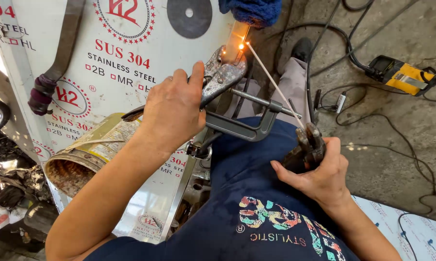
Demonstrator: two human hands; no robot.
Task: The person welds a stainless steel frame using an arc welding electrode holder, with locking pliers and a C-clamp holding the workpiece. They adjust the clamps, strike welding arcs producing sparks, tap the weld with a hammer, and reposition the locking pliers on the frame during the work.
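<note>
Left hand (172,113) closed round handles of locking pliers (221,77); plier jaws clamped on narrow metal strip (236,36) at edge of stainless sheet (107,63) covered in printed film. Right hand (319,176) wrapped tight round electrode holder (307,142); welding rod (273,84) running up-left, tip touching strip just beside pliers, glowing orange, small sparks. C-clamp (249,123) below pliers, screw pointing right, gripping sheet edge. Blue cloth (252,9) above strip. Rusty tin can (85,154) lying on sheet, lower left. Yellow meter (404,77) and cables on concrete floor, well apart.

Risks, judged: bare left fingers near arc, so burn from spatter or heated pliers likely. Film near joint could scorch. Rod could stick if pressed in. Cloth near sparks could smoulder.
</note>
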